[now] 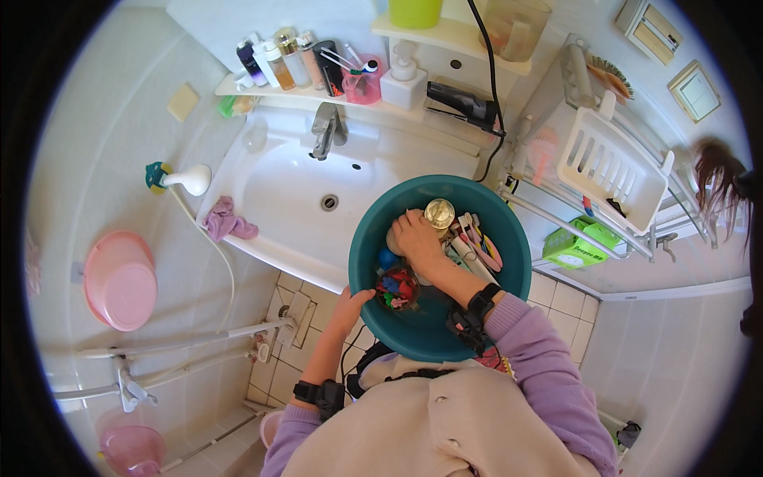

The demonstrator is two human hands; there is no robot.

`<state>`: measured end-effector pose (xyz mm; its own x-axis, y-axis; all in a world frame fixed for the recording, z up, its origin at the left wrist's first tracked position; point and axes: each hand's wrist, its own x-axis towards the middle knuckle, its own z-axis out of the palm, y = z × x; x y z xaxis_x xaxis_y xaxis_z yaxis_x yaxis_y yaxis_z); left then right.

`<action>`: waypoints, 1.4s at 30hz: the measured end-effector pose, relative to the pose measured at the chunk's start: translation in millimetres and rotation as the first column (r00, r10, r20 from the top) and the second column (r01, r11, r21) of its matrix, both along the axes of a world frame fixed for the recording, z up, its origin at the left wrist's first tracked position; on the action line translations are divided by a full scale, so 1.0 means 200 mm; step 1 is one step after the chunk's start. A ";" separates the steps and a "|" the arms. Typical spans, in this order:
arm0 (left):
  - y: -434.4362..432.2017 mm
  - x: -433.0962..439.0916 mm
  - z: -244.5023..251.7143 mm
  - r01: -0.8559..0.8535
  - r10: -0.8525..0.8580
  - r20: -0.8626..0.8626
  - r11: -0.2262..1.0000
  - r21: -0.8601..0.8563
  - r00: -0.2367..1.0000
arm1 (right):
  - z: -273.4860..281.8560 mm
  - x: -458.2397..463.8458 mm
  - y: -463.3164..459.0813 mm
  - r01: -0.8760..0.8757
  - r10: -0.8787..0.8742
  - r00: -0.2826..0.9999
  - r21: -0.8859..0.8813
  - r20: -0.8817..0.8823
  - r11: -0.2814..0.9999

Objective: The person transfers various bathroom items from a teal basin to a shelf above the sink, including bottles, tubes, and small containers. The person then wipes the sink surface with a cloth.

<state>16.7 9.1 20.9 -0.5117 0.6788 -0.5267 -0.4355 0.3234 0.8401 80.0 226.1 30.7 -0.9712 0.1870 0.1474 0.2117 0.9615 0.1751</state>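
A teal plastic basin (411,343) rests partly over the right front of the white washbasin, against my body. My left hand (353,304) grips its left rim, thumb on top. Inside the basin, my right hand (418,241) curls its fingers over a round, pale container (394,243), mostly hidden beneath them. Just beyond that hand stands a gold-topped jar (440,213). To its right lie toothbrushes (471,226) and a pink-handled item (490,257). A blue ball (387,258) and a clear bowl of small colourful pieces (397,288) are at the basin's left.
Behind is the white washbasin (286,191) with its metal faucet (325,131); a purple cloth (226,219) lies on its left edge. Bottles (279,64) and a hair dryer (462,102) stand or lie on shelves. At right, a rack holds a white slotted basket (656,206).
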 end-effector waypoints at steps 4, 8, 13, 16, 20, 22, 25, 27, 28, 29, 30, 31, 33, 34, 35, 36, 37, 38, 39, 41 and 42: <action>0.00 0.00 0.00 -0.004 0.004 0.001 1.000 0.012 1.000 | -0.07 -0.02 0.00 -0.004 0.009 0.995 0.050 -0.103 0.999; 0.00 0.01 0.00 -0.018 0.018 -0.028 1.000 0.002 0.999 | -0.12 -0.02 0.00 -0.011 0.013 0.997 0.019 -0.075 1.000; 0.00 -0.01 0.00 0.016 -0.016 0.022 1.000 0.002 1.000 | -0.08 -0.02 0.00 -0.006 0.006 1.000 0.006 0.014 1.000; 0.00 -0.01 0.00 0.023 -0.022 0.037 0.999 -0.031 0.999 | 0.02 0.01 0.02 -0.016 0.015 0.998 0.012 0.062 1.000; 0.00 -0.01 0.01 0.013 -0.011 0.049 0.998 -0.060 0.999 | 0.24 0.12 0.06 -0.113 0.097 0.993 -0.345 -0.063 0.932; -0.01 0.00 0.01 -0.028 0.030 0.033 0.999 -0.046 0.999 | 0.38 0.23 0.11 -0.255 0.117 0.954 -0.542 -0.276 0.801; -0.01 0.01 -0.02 -0.077 0.078 0.017 0.993 -0.085 0.997 | 0.61 0.50 0.19 -0.233 0.090 0.967 -0.689 -0.238 0.686; -0.02 0.00 -0.05 -0.090 0.093 0.019 0.990 -0.111 0.996 | 0.78 0.71 0.25 -0.237 0.033 0.962 -0.775 -0.270 0.586; -0.02 0.00 -0.06 -0.090 0.093 0.024 0.989 -0.118 0.995 | 0.86 0.81 0.28 -0.215 -0.038 0.956 -0.782 -0.292 0.585; -0.03 -0.01 -0.08 -0.090 0.092 0.016 0.988 -0.124 0.996 | 0.93 0.90 0.30 -0.193 -0.113 0.943 -0.790 -0.314 0.582; -0.04 -0.02 -0.09 -0.061 0.064 0.034 0.995 -0.079 0.997 | 0.99 0.99 0.32 -0.173 -0.188 0.921 -0.793 -0.340 0.585; -0.03 -0.03 -0.10 -0.039 0.040 0.030 0.999 -0.024 0.999 | 1.05 1.07 0.34 -0.114 -0.248 0.911 -0.778 -0.330 0.617; -0.03 -0.04 -0.12 -0.038 0.041 0.049 0.998 -0.055 0.998 | 1.16 1.23 0.38 0.013 -0.372 0.867 -0.731 -0.331 0.682; -0.03 -0.04 -0.12 -0.049 0.051 0.076 0.998 -0.029 0.996 | 1.20 1.29 0.42 0.000 -0.356 0.848 -0.671 -0.393 0.742; -0.04 -0.04 -0.12 -0.061 0.061 0.087 0.998 0.002 0.994 | 1.25 1.35 0.45 0.075 -0.415 0.807 -0.623 -0.421 0.778; -0.03 -0.04 -0.13 -0.070 0.074 0.087 0.996 -0.049 0.993 | 1.29 1.40 0.47 0.128 -0.453 0.759 -0.575 -0.468 0.808; -0.04 -0.04 -0.12 -0.078 0.084 0.078 0.994 -0.076 0.993 | 1.32 1.43 0.49 0.165 -0.473 0.708 -0.529 -0.524 0.832; -0.03 -0.04 -0.12 -0.107 0.115 0.062 0.987 -0.121 0.991 | 1.35 1.45 0.52 0.206 -0.504 0.620 -0.495 -0.601 0.844; -0.03 -0.04 -0.12 -0.089 0.096 0.076 0.992 -0.090 0.993 | 1.38 1.47 0.56 0.285 -0.516 0.556 -0.433 -0.652 0.855; -0.03 -0.04 -0.11 -0.104 0.111 0.088 0.991 -0.089 0.990 | 1.45 1.51 0.64 0.405 -0.495 0.437 -0.327 -0.751 0.854; -0.04 -0.04 -0.11 -0.111 0.121 0.075 0.987 -0.120 0.990 | 1.48 1.52 0.68 0.459 -0.487 0.414 -0.286 -0.769 0.841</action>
